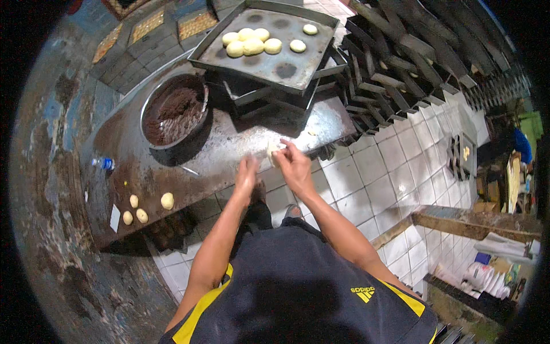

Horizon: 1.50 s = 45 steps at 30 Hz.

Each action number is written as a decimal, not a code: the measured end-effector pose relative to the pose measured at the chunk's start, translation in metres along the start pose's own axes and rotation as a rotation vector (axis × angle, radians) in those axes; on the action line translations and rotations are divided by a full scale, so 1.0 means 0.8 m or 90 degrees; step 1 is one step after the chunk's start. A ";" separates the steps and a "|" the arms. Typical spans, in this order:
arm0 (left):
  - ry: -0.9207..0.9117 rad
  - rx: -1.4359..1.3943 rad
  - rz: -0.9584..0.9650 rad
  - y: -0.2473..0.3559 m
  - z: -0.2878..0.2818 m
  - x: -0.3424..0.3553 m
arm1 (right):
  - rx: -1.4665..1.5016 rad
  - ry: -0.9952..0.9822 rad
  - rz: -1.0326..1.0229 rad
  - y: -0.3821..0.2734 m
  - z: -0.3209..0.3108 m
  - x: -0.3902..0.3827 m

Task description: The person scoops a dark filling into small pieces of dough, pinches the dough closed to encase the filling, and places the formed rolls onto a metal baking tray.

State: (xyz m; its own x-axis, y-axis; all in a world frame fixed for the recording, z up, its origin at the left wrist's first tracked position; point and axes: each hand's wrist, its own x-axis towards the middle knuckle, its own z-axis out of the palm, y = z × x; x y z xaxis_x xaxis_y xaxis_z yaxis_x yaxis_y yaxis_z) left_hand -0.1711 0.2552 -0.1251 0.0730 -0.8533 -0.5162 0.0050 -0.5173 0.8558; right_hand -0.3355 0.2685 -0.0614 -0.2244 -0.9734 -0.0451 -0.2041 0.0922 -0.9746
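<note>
My right hand (295, 167) pinches a small pale piece of dough (274, 149) between thumb and fingers, above the front edge of the metal-topped table (226, 152). Close beside it, my left hand (246, 176) is smeared by motion, so its fingers cannot be made out. Beyond my left hand stands a round metal bowl (165, 147) with dark brown crumbly filling (175, 106) in it. Several rounded dough balls (253, 46) sit grouped on a square metal tray (321, 43) at the far side, with two more at its right.
Under the tray, more trays are stacked crosswise. A slim metal tool (191, 171) lies near the bowl. Several dough pieces (167, 200), a white card (115, 218) and a blue-labelled bottle (103, 163) are at the left. Stacked dark trays (395, 69) stand at the right, beside tiled floor (366, 166).
</note>
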 end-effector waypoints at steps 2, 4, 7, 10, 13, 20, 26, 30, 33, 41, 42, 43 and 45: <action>-0.191 0.181 -0.051 -0.047 -0.001 0.012 | -0.238 -0.056 -0.223 0.071 0.008 -0.011; -0.241 0.124 -0.029 -0.053 0.017 0.009 | -0.347 -0.124 -0.310 0.074 -0.001 -0.007; -0.245 -0.018 -0.022 -0.069 0.033 0.025 | -0.226 -0.084 -0.067 0.102 -0.032 0.044; -0.326 0.031 0.089 -0.038 0.043 0.054 | -0.336 0.083 -0.023 0.159 -0.093 0.114; -0.293 0.056 0.200 -0.012 0.047 0.067 | -0.454 0.106 -0.125 0.201 -0.102 0.146; -0.201 0.230 0.248 -0.057 0.015 0.079 | -0.311 -0.085 -0.116 0.109 -0.022 0.096; 0.010 0.093 0.163 -0.160 -0.040 0.067 | -0.502 -0.272 -0.425 0.019 0.075 -0.031; 0.108 -0.071 -0.076 -0.096 -0.130 -0.006 | -0.292 -0.334 -0.300 0.003 0.115 -0.002; 0.095 -0.122 0.043 -0.101 -0.208 -0.048 | -0.259 -0.427 -0.257 0.016 0.201 0.036; 0.186 -0.264 0.130 -0.051 -0.338 -0.060 | -0.509 -0.419 -0.383 0.117 0.461 0.072; 0.183 -0.275 0.117 -0.036 -0.354 -0.054 | -0.575 -0.384 -0.417 0.122 0.475 0.071; 0.172 -0.251 0.115 -0.018 -0.373 -0.044 | -0.585 -0.416 -0.415 0.127 0.484 0.073; 0.182 -0.225 0.121 -0.003 -0.413 -0.023 | -0.521 -0.580 -0.307 0.129 0.492 0.071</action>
State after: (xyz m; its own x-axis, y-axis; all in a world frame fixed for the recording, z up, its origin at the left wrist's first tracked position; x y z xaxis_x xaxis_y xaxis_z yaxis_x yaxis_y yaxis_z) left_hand 0.1570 0.2939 -0.1063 0.3766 -0.8527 -0.3621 0.2994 -0.2579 0.9186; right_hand 0.0058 0.1406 -0.2505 0.6859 -0.7056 -0.1780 -0.6693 -0.5157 -0.5349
